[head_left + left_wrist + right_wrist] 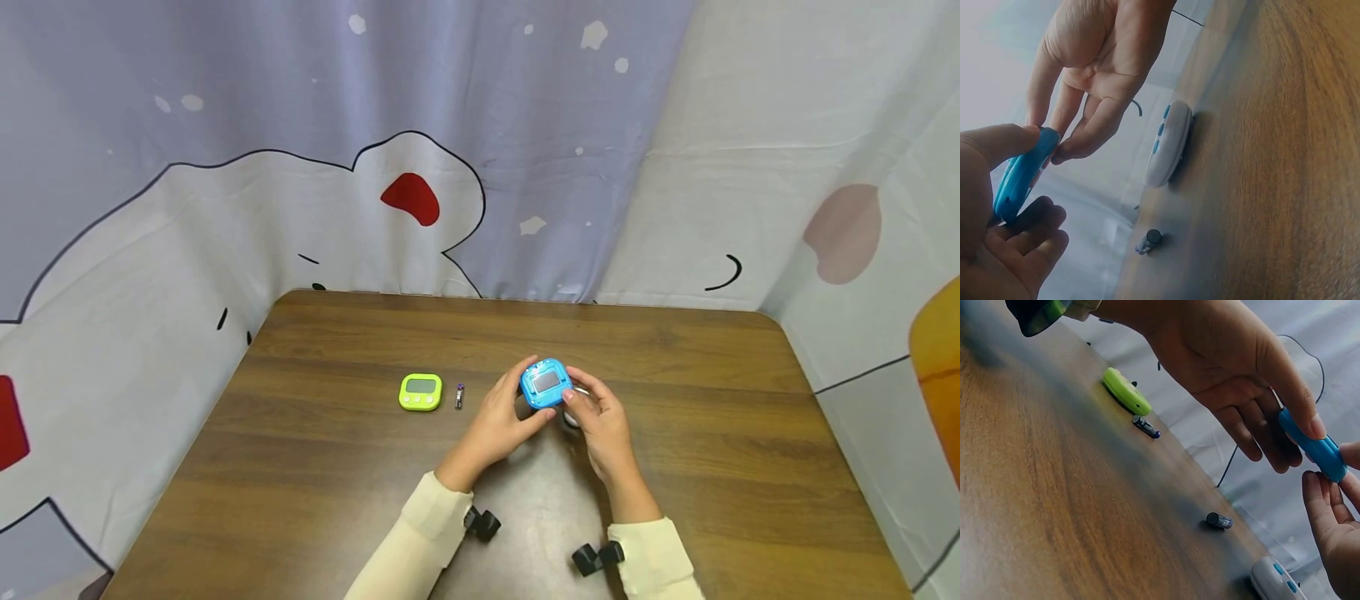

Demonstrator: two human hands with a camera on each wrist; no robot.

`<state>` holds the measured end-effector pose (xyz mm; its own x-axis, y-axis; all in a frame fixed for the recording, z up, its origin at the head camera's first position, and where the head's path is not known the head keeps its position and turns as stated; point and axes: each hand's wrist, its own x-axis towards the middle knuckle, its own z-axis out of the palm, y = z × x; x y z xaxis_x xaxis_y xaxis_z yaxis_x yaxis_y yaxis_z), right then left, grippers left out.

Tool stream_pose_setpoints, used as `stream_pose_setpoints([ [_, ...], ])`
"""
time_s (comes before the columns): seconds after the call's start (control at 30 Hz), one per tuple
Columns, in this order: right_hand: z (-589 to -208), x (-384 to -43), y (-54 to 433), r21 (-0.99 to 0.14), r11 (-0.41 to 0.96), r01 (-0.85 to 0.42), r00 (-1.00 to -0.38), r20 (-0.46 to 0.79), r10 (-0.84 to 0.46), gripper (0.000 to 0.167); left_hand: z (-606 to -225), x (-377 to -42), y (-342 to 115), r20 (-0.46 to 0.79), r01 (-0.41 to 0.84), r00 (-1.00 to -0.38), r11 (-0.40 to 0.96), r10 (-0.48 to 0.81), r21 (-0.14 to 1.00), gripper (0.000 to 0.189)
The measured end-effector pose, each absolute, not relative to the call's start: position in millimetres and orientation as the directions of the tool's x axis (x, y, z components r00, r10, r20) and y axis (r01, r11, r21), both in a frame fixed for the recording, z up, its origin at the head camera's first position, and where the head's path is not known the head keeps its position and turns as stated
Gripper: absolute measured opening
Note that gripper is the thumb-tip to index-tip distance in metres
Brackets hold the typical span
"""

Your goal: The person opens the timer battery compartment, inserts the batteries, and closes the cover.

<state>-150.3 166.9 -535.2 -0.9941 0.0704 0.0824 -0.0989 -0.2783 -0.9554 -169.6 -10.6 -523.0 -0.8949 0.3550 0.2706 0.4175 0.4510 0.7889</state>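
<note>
A blue digital timer (546,382) with a grey screen is held up in front of me between both hands. My left hand (495,427) grips its left side, thumb along the lower edge and fingers at the upper one. My right hand (604,429) pinches the right side, its thumb at the lower right corner. In the left wrist view the blue timer (1025,175) appears edge-on, raised above the table. A white timer (1169,144) with blue buttons lies on the table behind the hands; in the head view the right hand mostly hides it.
Left of my hands a lime-green timer (421,392) lies screen up on the wooden table (315,467). Beside it is a small battery (459,397). Another battery (1219,520) sits near the white timer. A patterned curtain (525,167) hangs behind the table.
</note>
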Motion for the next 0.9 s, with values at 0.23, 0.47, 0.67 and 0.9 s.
stream_pose_setpoints([
  [0.23, -535.3, -150.8, 167.5, -0.95, -0.296, -0.102, -0.994, 0.082, 0.078, 0.041, -523.8, -171.2, -10.3, 0.286, 0.433, -0.887, 0.441, 0.362, 0.786, 0.078],
  [0.47, -534.7, -150.1, 168.0, -0.951, -0.296, -0.091, -0.993, 0.064, 0.099, 0.04, -523.9, -171.7, -9.3, 0.276, 0.426, -0.888, 0.434, 0.367, 0.794, 0.077],
  [0.67, -533.6, -150.6, 167.9, -0.949, -0.305, -0.085, -0.992, 0.053, 0.112, 0.04, -524.0, -172.1, -8.8, 0.274, 0.423, -0.887, 0.419, 0.371, 0.803, 0.076],
  [0.9, -532.3, -151.3, 167.4, -0.948, -0.308, -0.08, -0.993, 0.047, 0.111, 0.039, -524.0, -173.0, -10.0, 0.269, 0.418, -0.889, 0.417, 0.37, 0.807, 0.073],
])
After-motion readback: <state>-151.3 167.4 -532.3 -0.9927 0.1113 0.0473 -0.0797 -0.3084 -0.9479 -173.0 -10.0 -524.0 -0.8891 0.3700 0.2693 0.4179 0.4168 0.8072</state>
